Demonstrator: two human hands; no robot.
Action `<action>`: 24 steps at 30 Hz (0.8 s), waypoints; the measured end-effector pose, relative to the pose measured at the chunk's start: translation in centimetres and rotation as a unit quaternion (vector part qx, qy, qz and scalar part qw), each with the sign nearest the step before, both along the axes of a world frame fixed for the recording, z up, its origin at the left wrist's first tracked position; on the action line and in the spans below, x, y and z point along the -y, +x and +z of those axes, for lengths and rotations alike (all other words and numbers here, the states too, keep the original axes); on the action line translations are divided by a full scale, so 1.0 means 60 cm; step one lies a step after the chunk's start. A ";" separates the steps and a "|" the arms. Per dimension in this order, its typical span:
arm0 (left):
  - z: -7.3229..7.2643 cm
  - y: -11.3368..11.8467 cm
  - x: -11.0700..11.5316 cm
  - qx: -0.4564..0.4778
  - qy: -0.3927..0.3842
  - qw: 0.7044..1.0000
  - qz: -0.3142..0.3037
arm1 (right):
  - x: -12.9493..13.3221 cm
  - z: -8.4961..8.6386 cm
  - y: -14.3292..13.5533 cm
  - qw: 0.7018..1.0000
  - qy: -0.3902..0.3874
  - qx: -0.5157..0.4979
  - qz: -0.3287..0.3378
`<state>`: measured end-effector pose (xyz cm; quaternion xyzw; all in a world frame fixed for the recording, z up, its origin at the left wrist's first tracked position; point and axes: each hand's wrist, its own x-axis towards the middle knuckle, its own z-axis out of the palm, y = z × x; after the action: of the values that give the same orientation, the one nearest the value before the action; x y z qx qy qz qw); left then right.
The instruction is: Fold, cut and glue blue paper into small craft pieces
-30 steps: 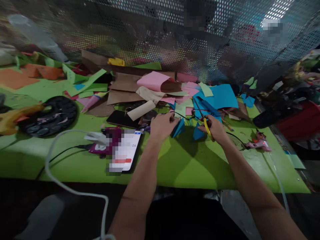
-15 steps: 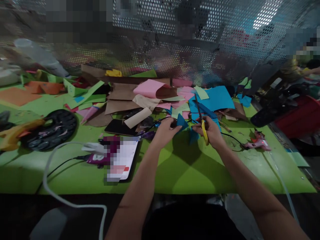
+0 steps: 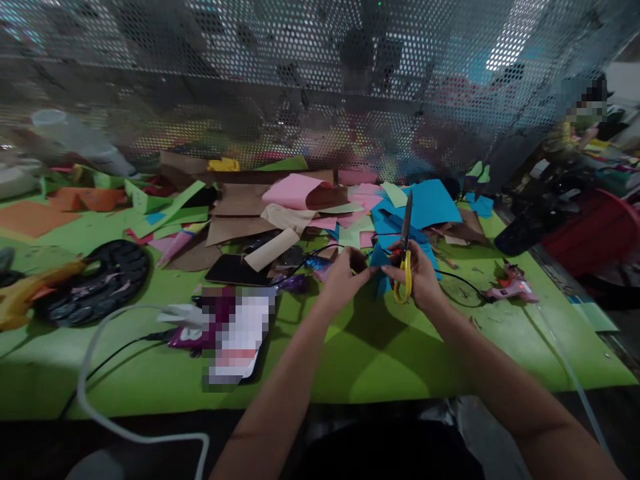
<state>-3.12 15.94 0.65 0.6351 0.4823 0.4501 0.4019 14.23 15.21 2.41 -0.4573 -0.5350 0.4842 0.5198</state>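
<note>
Between my hands, small folded blue paper pieces stand close together above the green table. My left hand pinches the blue paper between thumb and fingers from the left. My right hand is closed around a pair of scissors with yellow handles, its dark blades pointing up and away from me. The right thumb and fingertips also touch the blue paper. Whether the pieces are one or two is hard to make out where the fingertips meet. Behind the scissors lies a larger sheet of blue paper.
Pink and brown paper scraps pile along the back. A pink glue gun lies right; a yellow glue gun rests left by a black tray. Phones, a power plug and cables lie left of my arms on the green table.
My hands have come closer together, bringing the blue paper pieces against each other. The scissors have turned more upright in my right hand. The view has tilted slightly up.
</note>
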 end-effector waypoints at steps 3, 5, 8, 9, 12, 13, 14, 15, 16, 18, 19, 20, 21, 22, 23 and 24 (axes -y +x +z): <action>-0.003 0.007 0.005 -0.009 -0.011 0.999 -0.031 | 0.001 0.002 -0.001 1.000 -0.008 -0.017 -0.002; -0.003 0.012 0.009 -0.035 -0.008 0.999 -0.038 | 0.002 0.002 -0.002 1.000 -0.011 -0.019 0.001; -0.003 0.020 0.015 -0.040 -0.002 0.999 -0.034 | 0.001 -0.001 -0.003 1.000 -0.010 -0.016 0.009; -0.004 0.023 0.017 -0.036 -0.003 0.999 -0.031 | 0.001 -0.002 -0.003 1.000 -0.008 -0.016 0.010; -0.008 0.028 0.019 -0.026 -0.010 0.999 -0.016 | 0.001 -0.005 -0.004 1.000 0.002 -0.019 0.005; -0.010 0.029 0.018 -0.025 -0.012 1.000 -0.012 | 0.001 -0.005 -0.004 1.000 0.005 -0.019 0.003; -0.012 0.030 0.018 -0.024 -0.014 1.000 -0.011 | 0.001 -0.005 -0.005 1.000 0.006 -0.020 0.000; -0.014 0.031 0.017 -0.021 -0.016 1.000 -0.009 | 0.001 -0.005 -0.005 1.000 0.006 -0.022 -0.001; -0.015 0.031 0.016 -0.015 -0.020 1.000 -0.002 | 0.001 -0.005 -0.005 1.000 0.004 -0.027 -0.001; -0.016 0.030 0.014 0.007 -0.038 0.999 0.021 | 0.001 -0.004 -0.004 0.999 -0.001 -0.047 0.001; -0.015 0.030 0.013 0.020 -0.051 0.998 0.036 | 0.001 -0.003 -0.004 0.998 -0.002 -0.060 0.001; -0.014 0.029 0.013 0.033 -0.064 0.996 0.052 | 0.001 -0.002 -0.004 0.997 -0.003 -0.071 0.003; -0.012 0.028 0.013 0.044 -0.076 0.994 0.067 | 0.002 -0.002 -0.004 0.997 -0.002 -0.080 0.004; -0.011 0.027 0.013 0.053 -0.084 0.992 0.078 | 0.002 -0.001 -0.004 0.996 0.000 -0.087 0.005; -0.010 0.027 0.013 0.062 -0.088 0.991 0.084 | 0.002 -0.001 -0.004 0.996 0.003 -0.090 0.006; -0.009 0.027 0.013 0.070 -0.088 0.990 0.086 | 0.002 -0.001 -0.003 0.996 0.008 -0.093 0.008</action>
<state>-1.52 15.16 0.12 0.5199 0.5435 0.4821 0.4493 14.03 15.12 2.37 -0.4022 -0.4921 0.5241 0.5670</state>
